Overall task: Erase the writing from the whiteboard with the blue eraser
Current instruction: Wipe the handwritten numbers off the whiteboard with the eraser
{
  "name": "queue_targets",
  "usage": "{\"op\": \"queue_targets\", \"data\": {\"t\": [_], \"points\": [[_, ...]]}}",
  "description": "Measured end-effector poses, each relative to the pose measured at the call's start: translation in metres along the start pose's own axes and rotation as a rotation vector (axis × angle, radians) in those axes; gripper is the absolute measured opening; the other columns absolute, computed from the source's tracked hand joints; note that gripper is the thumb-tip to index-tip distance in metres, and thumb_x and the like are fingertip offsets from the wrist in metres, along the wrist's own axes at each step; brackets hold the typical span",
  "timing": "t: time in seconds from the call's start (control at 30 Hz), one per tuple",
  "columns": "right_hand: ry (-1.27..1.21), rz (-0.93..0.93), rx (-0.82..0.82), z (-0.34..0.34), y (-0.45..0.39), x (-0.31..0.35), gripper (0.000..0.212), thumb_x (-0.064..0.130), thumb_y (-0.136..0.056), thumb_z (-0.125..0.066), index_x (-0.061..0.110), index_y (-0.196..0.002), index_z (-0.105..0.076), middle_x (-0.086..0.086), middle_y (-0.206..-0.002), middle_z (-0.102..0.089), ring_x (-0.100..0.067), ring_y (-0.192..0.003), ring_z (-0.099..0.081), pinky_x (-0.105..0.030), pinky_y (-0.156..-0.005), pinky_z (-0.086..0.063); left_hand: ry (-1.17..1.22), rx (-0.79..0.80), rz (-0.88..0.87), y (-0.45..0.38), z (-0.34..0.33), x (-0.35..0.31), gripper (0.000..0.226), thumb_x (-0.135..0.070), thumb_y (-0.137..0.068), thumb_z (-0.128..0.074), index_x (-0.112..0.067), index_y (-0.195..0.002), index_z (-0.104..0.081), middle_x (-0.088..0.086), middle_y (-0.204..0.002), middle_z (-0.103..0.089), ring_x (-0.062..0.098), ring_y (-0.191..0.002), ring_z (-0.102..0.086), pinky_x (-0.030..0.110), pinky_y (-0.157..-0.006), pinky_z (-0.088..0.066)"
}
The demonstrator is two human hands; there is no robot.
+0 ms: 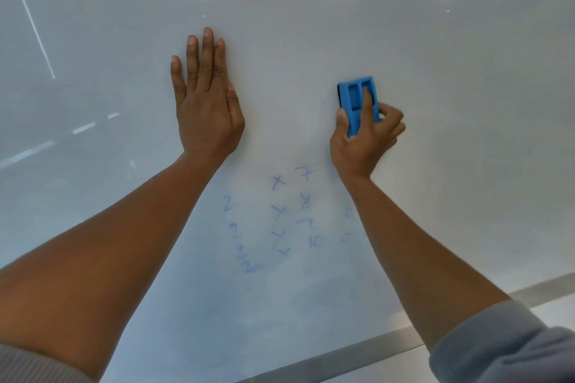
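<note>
**Eraser on the board, above the writing**

Our right hand (364, 134) grips the eraser (358, 102) against the whiteboard (311, 40), above the faint blue writing (277, 218). Our left hand (207, 99) lies flat on the board, fingers straight, well left of the eraser.

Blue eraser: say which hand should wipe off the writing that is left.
Right. The right hand already grips the blue eraser, just above the faint writing. The left hand lies flat on the whiteboard.
</note>
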State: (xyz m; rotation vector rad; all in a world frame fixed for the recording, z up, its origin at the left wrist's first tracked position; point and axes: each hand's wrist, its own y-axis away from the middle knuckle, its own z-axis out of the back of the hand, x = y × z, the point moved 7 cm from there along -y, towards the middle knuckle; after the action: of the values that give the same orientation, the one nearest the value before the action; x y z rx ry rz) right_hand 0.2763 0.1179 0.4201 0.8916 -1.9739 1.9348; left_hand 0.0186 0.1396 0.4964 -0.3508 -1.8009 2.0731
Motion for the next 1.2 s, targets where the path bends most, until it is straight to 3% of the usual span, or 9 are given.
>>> {"op": "queue_targets", "data": {"t": [0.17,0.47,0.53,0.67,0.83,0.97,1.13,1.2], "points": [[0.014,-0.099,0.039,0.008,0.028,-0.037,0.048,0.031,-0.090,-0.066,0.019,-0.136,-0.055,-0.015,-0.116,-0.047,-0.026,-0.102,-0.040,-0.035,-0.084,-0.036,0.017,-0.003,0.015,0.001,0.001,0.000,0.056,-0.014,-0.104,-0.031,-0.008,-0.159,-0.021,0.010,-0.167,-0.018,0.028,-0.155,-0.011,0.046,-0.126,-0.001],[0.020,-0.005,0.046,0.002,0.002,-0.004,0.050,0.037,-0.090,-0.064,0.018,-0.136,-0.055,-0.017,-0.116,-0.047,-0.027,-0.103,-0.040,-0.035,-0.086,-0.035,0.014,0.005,0.021,0.000,0.001,-0.001,0.057,-0.014,-0.104,-0.032,-0.008,-0.159,-0.020,0.009,-0.167,-0.016,0.027,-0.155,-0.010,0.045,-0.126,0.000],[0.005,0.099,0.069,0.001,0.028,0.012,0.049,0.036,-0.090,-0.066,0.016,-0.135,-0.057,-0.017,-0.114,-0.047,-0.028,-0.100,-0.040,-0.036,-0.085,-0.033,0.010,0.005,0.024,0.000,0.000,-0.001,0.057,-0.015,-0.104,-0.032,-0.009,-0.159,-0.020,0.009,-0.167,-0.016,0.027,-0.155,-0.010,0.044,-0.126,0.000],[-0.001,0.395,0.264,-0.012,0.095,0.043,0.048,0.034,-0.089,-0.066,0.018,-0.134,-0.057,-0.012,-0.116,-0.046,-0.030,-0.094,-0.044,-0.042,-0.082,-0.041,0.007,0.015,0.024,0.001,0.001,0.001,0.057,-0.016,-0.105,-0.032,-0.010,-0.159,-0.019,0.008,-0.167,-0.016,0.026,-0.155,-0.009,0.043,-0.126,0.001],[0.022,0.457,0.247,-0.014,0.097,0.040,0.050,0.034,-0.087,-0.067,0.020,-0.134,-0.054,-0.009,-0.117,-0.041,-0.030,-0.092,-0.045,-0.044,-0.079,-0.043,0.004,0.039,0.014,0.002,0.003,0.006,0.056,-0.021,-0.106,-0.031,-0.013,-0.160,-0.019,0.005,-0.168,-0.015,0.022,-0.156,-0.008,0.040,-0.126,0.000],[0.053,0.174,0.055,-0.003,0.055,0.003,0.049,0.040,-0.092,-0.060,0.020,-0.136,-0.052,-0.014,-0.116,-0.044,-0.031,-0.098,-0.043,-0.040,-0.085,-0.036,0.016,0.035,0.005,0.001,0.005,0.008,0.056,-0.020,-0.105,-0.034,-0.013,-0.159,-0.022,0.004,-0.167,-0.018,0.021,-0.155,-0.011,0.041,-0.127,-0.004],[0.034,-0.211,-0.027,0.006,0.018,-0.046,0.050,0.040,-0.092,-0.058,0.018,-0.137,-0.053,-0.016,-0.119,-0.047,-0.029,-0.106,-0.041,-0.041,-0.089,-0.038,0.018,0.024,0.006,0.003,0.005,0.008,0.057,-0.017,-0.103,-0.036,-0.012,-0.159,-0.024,0.005,-0.167,-0.020,0.022,-0.155,-0.013,0.042,-0.127,-0.005],[0.025,-0.270,-0.041,0.006,0.021,-0.053,0.050,0.040,-0.092,-0.057,0.019,-0.137,-0.053,-0.015,-0.119,-0.046,-0.030,-0.107,-0.042,-0.037,-0.089,-0.035,0.019,0.018,0.014,0.003,0.005,0.007,0.057,-0.016,-0.103,-0.035,-0.012,-0.159,-0.023,0.005,-0.167,-0.020,0.022,-0.155,-0.013,0.042,-0.127,-0.004]]}}
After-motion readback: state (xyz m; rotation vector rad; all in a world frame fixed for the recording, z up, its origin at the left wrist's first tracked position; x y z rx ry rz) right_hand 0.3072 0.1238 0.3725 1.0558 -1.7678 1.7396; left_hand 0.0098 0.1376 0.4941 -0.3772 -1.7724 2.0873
